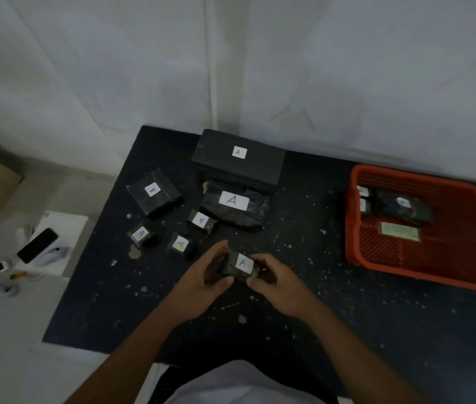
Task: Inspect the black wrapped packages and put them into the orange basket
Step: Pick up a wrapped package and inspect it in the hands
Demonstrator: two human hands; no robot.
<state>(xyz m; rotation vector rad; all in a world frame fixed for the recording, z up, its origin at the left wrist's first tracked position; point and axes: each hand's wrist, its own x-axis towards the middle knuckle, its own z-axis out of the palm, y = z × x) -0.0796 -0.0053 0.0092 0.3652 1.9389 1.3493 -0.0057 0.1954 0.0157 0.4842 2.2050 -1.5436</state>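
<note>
Held between both hands above the near middle of the black speckled table (347, 330): a small black wrapped package (238, 269), white "A" label up. Pinched on one end by the left hand (201, 284), thumb below and fingers curled over the top; gripped on the other end by the right hand (277, 284), fingers wrapped round it. Left open, a bare strip of tabletop from that package across to the orange basket (423, 266) at the table's right edge, its far corner nearly at the wall. Inside the basket, toward its far side, several black wrapped packages (403, 209) and a pale flat piece (399, 231). Beyond the hands, six more labelled packages, the largest box (238, 158) farthest.
</note>
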